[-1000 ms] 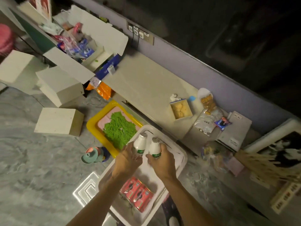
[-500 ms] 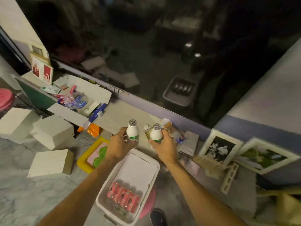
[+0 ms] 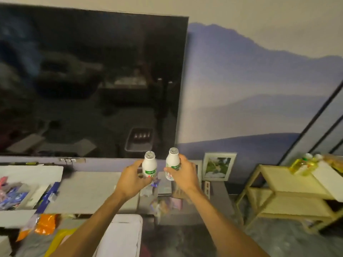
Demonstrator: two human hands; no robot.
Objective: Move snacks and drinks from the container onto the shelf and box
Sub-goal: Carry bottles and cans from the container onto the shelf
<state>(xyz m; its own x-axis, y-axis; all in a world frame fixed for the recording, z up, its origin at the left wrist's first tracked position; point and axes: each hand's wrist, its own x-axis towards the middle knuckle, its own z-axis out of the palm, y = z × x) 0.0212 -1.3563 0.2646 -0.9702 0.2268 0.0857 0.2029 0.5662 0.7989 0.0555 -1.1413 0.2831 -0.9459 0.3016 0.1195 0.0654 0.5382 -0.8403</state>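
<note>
I hold two small white drink bottles with foil caps and green labels upright, side by side, in front of me. My left hand (image 3: pixel 130 179) grips the left bottle (image 3: pixel 149 166); my right hand (image 3: pixel 182 174) grips the right bottle (image 3: pixel 172 162). Both are raised above the low grey ledge (image 3: pixel 87 190). The white plastic container (image 3: pixel 120 236) lies below my forearms, its contents out of sight. A pale yellow shelf (image 3: pixel 289 184) stands at the right with yellow bottles (image 3: pixel 301 165) on top. An open white box (image 3: pixel 27 182) with snack packets sits at the far left.
A large dark screen (image 3: pixel 89 82) fills the wall behind the ledge. Framed pictures (image 3: pixel 219 166) lean against the wall between ledge and shelf. An orange snack bag (image 3: pixel 44 223) and a yellow tray edge (image 3: pixel 59 240) lie on the floor at left. Loose packets (image 3: pixel 163 204) lie under my hands.
Both hands lifted the two bottles out of the container and raised them. My view swung up and right, bringing the screen, wall and yellow shelf into sight.
</note>
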